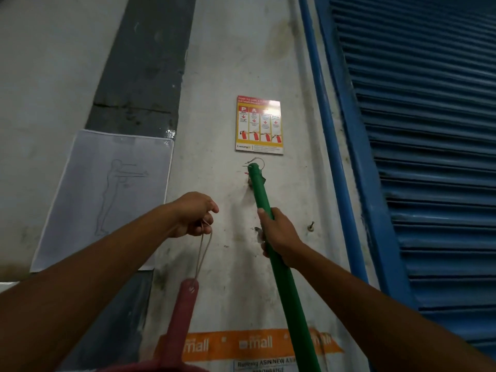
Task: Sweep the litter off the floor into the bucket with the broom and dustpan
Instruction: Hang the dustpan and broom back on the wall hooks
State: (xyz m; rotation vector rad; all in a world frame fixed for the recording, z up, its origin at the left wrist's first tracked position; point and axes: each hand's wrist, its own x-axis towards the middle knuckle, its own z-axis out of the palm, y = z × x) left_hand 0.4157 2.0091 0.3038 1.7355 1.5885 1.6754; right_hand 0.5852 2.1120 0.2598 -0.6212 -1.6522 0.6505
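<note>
Fingers of the right hand clench the long green broom pole, upright before the grey wall, its head cut off below. The red plastic dustpan, pan mostly cropped, hangs by its thin cord loop, pinched in the left hand.

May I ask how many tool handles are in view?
2: green broom handle in the right hand; red dustpan handle hanging by string from the left hand.

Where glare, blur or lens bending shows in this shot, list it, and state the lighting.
Head view: dim, flat light; small glare on the laminated drawing, upper right corner; wide lens bows the blue shutter; red dustpan handle, nearest the camera, looks soft; poster fine print unreadable.
</note>
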